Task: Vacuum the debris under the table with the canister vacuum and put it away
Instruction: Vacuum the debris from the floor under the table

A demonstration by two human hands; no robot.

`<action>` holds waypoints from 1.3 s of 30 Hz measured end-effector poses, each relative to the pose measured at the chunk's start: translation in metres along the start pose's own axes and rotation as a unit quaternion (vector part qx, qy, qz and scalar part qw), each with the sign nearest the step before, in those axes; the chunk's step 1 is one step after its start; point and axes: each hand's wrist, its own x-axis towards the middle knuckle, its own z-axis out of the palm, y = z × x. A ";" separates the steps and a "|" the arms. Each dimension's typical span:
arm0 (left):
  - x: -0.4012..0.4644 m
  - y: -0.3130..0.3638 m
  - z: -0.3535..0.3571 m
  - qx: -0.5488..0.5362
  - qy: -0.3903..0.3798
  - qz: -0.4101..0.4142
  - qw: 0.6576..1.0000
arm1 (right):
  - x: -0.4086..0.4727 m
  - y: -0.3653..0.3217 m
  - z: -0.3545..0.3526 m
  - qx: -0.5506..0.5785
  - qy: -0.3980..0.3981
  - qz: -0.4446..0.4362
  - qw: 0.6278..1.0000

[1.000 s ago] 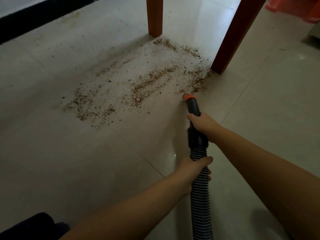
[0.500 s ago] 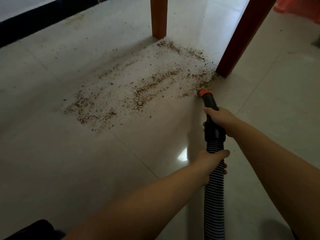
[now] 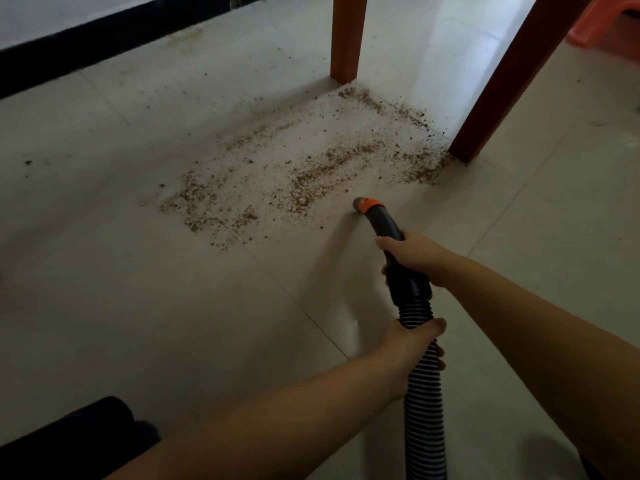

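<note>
Right hand grip closed round black nozzle handle, fingers wrapped. Left hand grip closed round ribbed hose just behind right grip, thumb over top. Orange-collared nozzle tip ahead of right grip, low at floor; contact unclear. Brown debris spread beyond tip, near edge just beside it, far edge reaching bench legs well ahead of both grips. Dark object left of left forearm.
</note>
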 end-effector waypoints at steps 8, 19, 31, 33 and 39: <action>-0.027 -0.020 -0.015 -0.035 0.007 0.014 0.999 | -0.020 -0.009 0.032 -0.081 -0.053 -0.021 0.995; -0.042 -0.032 -0.037 -0.079 0.048 0.038 0.995 | -0.027 -0.025 0.071 -0.130 -0.107 -0.044 0.985; -0.057 -0.034 -0.078 -0.150 0.132 0.054 0.978 | -0.028 -0.060 0.136 -0.204 -0.154 -0.077 0.964; -0.059 -0.036 -0.089 -0.163 0.147 0.060 0.974 | -0.029 -0.067 0.151 -0.210 -0.171 -0.081 0.959; -0.067 -0.043 -0.105 -0.193 0.157 0.075 0.966 | -0.035 -0.077 0.180 -0.244 -0.201 -0.112 0.942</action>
